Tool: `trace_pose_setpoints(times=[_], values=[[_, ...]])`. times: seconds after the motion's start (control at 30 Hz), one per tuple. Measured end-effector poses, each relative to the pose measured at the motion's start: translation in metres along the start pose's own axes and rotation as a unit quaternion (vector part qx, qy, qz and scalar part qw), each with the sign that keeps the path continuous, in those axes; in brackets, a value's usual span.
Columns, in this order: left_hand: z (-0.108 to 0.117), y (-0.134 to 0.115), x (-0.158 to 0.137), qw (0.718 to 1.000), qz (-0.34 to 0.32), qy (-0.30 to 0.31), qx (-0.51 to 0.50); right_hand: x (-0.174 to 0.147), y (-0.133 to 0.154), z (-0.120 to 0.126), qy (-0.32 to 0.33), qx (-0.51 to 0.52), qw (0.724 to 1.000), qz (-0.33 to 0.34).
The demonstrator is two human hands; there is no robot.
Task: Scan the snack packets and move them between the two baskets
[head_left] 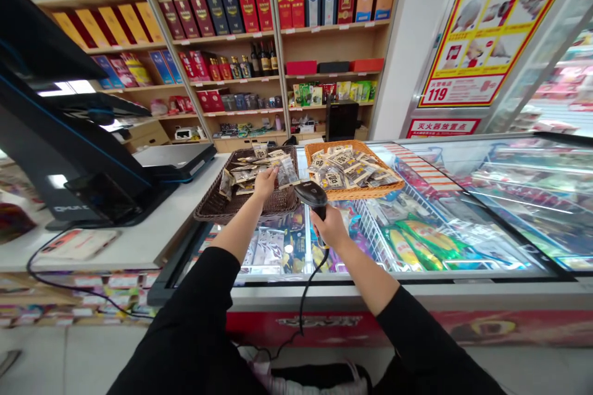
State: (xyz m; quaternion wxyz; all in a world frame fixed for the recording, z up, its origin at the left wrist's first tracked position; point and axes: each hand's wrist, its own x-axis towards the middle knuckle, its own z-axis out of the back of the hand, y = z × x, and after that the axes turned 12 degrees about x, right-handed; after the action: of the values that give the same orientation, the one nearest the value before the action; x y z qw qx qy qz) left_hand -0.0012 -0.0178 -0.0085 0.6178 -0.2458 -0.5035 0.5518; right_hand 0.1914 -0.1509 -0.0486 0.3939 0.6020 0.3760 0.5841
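Observation:
My right hand (331, 228) is wrapped round the handle of a black corded barcode scanner (311, 194), its head pointing left. Between the fingers of my left hand (265, 184) is a small clear snack packet (287, 171), held just in front of the scanner head. Below and around that hand sits a dark brown wicker basket (208, 205) with several similar packets (245, 174) in it. To the right stands an orange-tan wicker basket (391, 186), heaped with more small packets (345, 166) with black lettering.
Both baskets rest on the glass top of a chest freezer (463, 241) full of bagged goods. A black checkout terminal (92, 154) and a flat scale (171, 159) stand on the white counter (139, 247). The scanner cable (303, 296) hangs down the freezer front. Stocked shelves (222, 40) line the back.

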Motion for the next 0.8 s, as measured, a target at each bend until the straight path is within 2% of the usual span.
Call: trace_pose_setpoints(times=[0.13, 0.3, 0.8], values=[[0.006, 0.0024, 0.0021, 0.995, -0.071, -0.04, 0.06, -0.0008, 0.0066, -0.0021, 0.009, -0.121, 0.992, 0.045], [0.0053, 0.0009, 0.0017, 0.986, -0.132, -0.042, 0.09, -0.0017, 0.0092, -0.0047, 0.013, -0.147, 0.988, 0.054], [0.0045, -0.0018, 0.0004, 0.987, -0.133, -0.038, 0.086, -0.0012, 0.0065, -0.0054, 0.027, -0.09, 0.995, 0.042]])
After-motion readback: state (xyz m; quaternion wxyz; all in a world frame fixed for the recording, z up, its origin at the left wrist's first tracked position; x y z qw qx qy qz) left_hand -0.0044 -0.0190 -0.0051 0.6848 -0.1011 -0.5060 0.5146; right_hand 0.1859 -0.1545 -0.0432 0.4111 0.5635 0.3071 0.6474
